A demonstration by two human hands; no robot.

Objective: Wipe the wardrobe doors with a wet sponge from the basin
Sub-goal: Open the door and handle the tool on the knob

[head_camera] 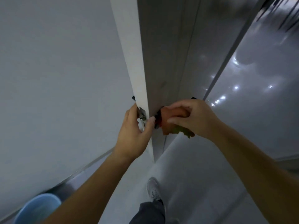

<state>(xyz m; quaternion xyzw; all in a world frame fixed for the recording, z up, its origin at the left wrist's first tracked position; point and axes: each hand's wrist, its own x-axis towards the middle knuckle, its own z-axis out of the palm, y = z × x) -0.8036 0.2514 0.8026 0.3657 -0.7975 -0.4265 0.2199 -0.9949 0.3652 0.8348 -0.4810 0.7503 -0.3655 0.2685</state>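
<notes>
Pale room | left hand grips upright door by its edge | right hand clutches sponge against its right face

Both outstretched: left hand curled round door edge, right hand gripping sponge.

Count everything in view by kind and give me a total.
hands: 2 (left hand, right hand)
sponge: 1
basin: 1
open door: 1
shoe: 1
total: 6
</notes>
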